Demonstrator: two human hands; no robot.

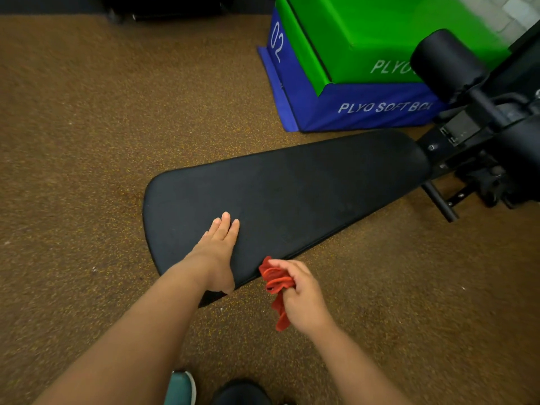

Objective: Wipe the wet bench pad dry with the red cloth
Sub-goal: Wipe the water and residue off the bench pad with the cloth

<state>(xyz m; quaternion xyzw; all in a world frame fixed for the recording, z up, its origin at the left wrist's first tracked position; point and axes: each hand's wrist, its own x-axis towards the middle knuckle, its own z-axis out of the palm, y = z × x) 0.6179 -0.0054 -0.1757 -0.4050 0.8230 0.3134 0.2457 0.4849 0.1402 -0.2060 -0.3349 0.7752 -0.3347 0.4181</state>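
Observation:
The black bench pad [306, 182] stretches from the lower left toward the upper right, wide at my end and narrow at the far end. My left hand [217, 252] lies flat on the pad's near wide end, palm down, fingers together and straight. My right hand [301, 296] holds the bunched red cloth [276, 283] just off the pad's near edge, above the floor. One tail of the cloth hangs below my fist. I cannot make out any wetness on the pad.
The bench's black frame and roller pads [447, 62] stand at the right. Stacked blue [365, 109] and green [365, 33] plyo soft boxes sit behind the pad. Brown speckled floor [87, 127] surrounds everything. My shoes [181, 388] show at the bottom edge.

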